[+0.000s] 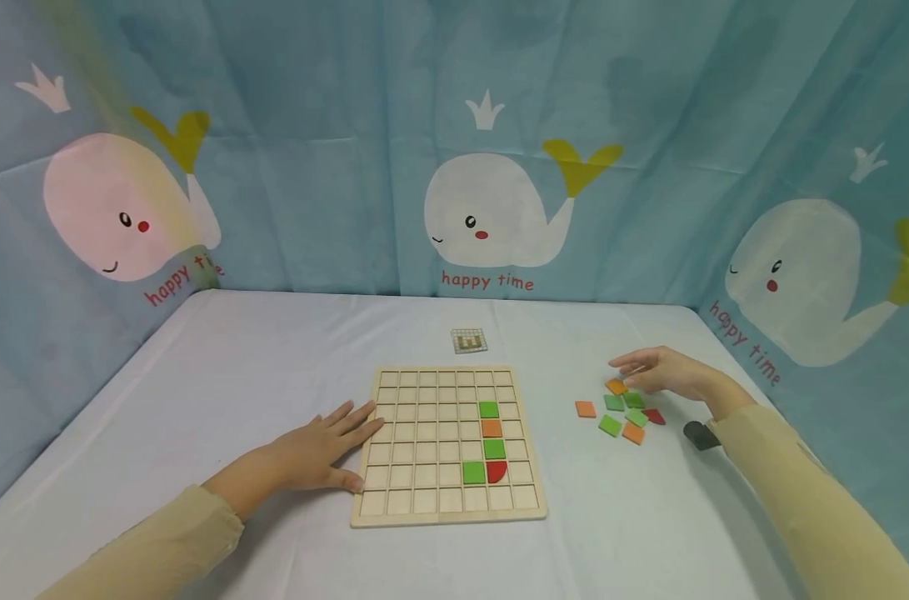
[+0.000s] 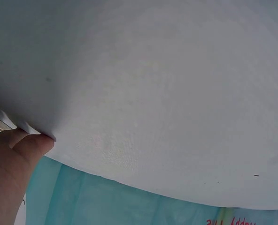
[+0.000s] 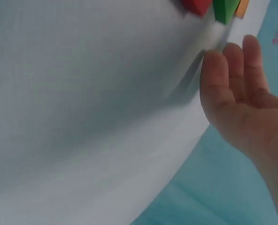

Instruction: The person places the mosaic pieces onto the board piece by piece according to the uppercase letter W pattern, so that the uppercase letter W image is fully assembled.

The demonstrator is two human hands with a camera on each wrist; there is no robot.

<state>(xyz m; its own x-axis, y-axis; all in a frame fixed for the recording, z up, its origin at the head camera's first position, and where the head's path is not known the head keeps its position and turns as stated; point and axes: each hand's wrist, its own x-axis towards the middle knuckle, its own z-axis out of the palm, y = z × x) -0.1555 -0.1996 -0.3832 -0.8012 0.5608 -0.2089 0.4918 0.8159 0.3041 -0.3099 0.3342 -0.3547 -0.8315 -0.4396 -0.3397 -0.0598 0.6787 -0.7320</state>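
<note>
In the head view a wooden grid board [image 1: 426,477] lies flat on the table. My left hand [image 1: 312,454] rests at its left edge, fingers spread. In the board's right-hand columns sit several green and orange square tiles [image 1: 491,428] and one red quarter-round tile [image 1: 496,472]. Right of the board my right hand [image 1: 660,371] hovers over a loose group of tiles, its fingers loosely bent. An orange tile [image 1: 616,387] lies right by its thumb; contact cannot be told. Nearby are loose green tiles [image 1: 610,425] and a red tile [image 1: 653,416].
A small pattern card [image 1: 469,341] lies behind the board on the white cloth [image 1: 274,350]. Near the right sleeve a dark object [image 1: 700,435] shows, its kind unclear. Blue curtains [image 1: 312,208] with whale prints stand along the back and sides.
</note>
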